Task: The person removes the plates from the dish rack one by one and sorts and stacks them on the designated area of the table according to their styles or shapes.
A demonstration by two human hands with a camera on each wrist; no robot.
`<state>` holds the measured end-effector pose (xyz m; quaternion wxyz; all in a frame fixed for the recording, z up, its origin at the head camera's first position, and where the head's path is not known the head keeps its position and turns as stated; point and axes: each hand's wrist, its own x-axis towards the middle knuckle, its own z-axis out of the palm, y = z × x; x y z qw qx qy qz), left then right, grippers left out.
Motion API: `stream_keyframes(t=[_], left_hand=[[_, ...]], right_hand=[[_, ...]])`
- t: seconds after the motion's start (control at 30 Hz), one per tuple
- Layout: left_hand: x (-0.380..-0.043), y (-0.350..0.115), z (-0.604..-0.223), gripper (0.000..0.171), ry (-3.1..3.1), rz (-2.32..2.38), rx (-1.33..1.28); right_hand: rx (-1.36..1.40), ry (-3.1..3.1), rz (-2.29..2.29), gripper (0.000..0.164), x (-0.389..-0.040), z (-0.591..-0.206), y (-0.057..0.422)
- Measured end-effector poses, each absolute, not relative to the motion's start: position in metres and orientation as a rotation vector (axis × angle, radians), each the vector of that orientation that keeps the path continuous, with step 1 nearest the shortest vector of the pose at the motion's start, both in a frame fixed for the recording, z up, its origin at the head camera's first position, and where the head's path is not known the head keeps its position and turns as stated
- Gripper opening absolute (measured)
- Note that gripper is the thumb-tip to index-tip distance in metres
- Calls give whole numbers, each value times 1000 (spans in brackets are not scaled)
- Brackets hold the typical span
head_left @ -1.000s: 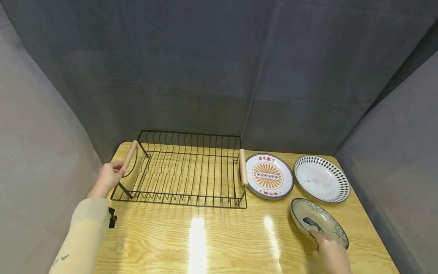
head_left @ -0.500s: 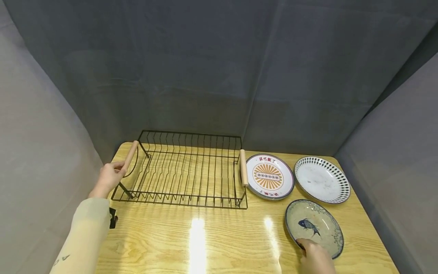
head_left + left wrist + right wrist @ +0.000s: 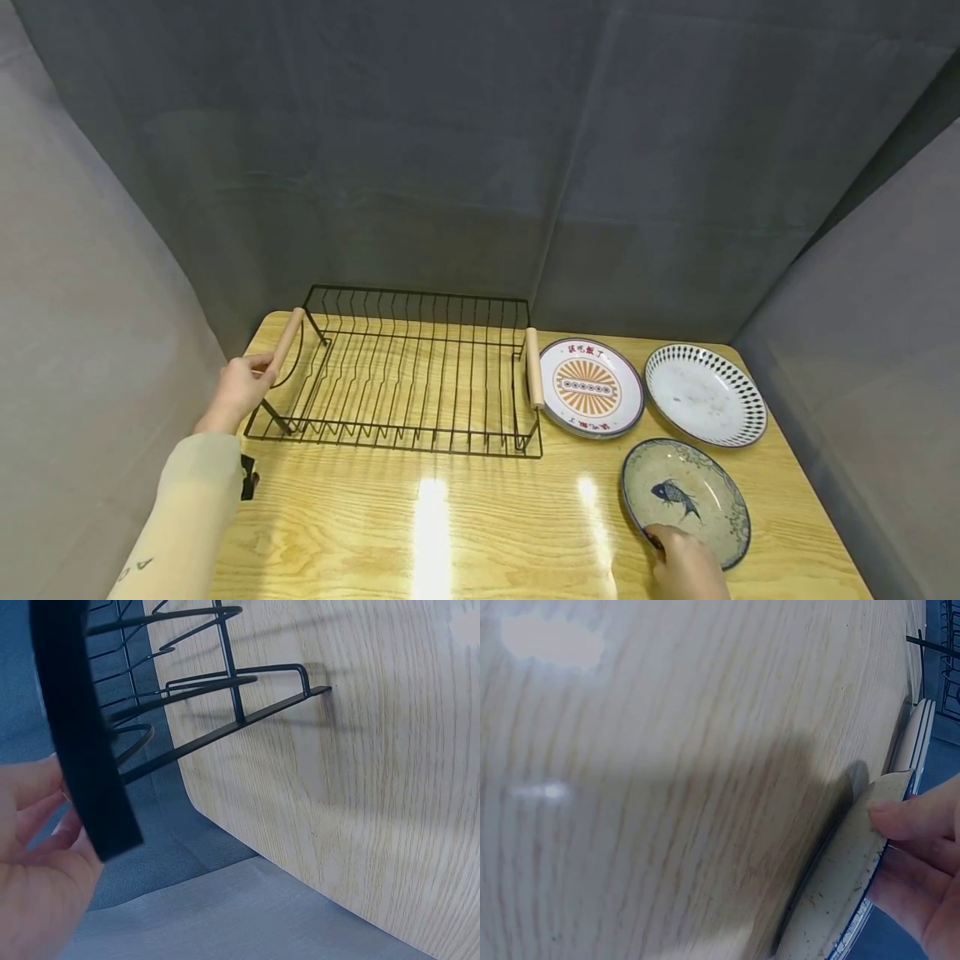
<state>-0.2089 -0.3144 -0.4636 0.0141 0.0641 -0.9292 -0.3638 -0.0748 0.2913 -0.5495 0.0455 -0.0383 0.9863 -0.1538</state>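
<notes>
A black wire dish rack (image 3: 390,387) with wooden handles stands at the back left of the table. My left hand (image 3: 238,390) grips its left handle (image 3: 287,340); in the left wrist view the fingers (image 3: 45,859) are partly hidden behind a dark bar. At the front right lies a round plate (image 3: 708,492) with a blue fish and a blue rim. My right hand (image 3: 686,567) pinches its near left rim. From the right wrist view, the thumb (image 3: 892,817) presses the plate's pale outer side, with the other fingers over the rim.
Right of the rack lies a stack of white plates (image 3: 588,387) with an orange sunburst on top. Beyond the fish plate sits a white dish (image 3: 701,392) with a dark diamond border. Grey cloth (image 3: 420,150) walls the table (image 3: 352,525) behind and at both sides.
My right hand has moved left and toward me with the fish plate, which has gone from tilted to flatter. The left hand and rack have stayed in place.
</notes>
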Motion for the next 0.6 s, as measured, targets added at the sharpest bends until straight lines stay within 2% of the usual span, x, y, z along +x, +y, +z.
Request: stream_keyframes(t=[0.6], left_hand=[[-214,-310,-466,42,-2932,-1038,197]], right_hand=[[-117,2940,-472,24,-79,-543,289]])
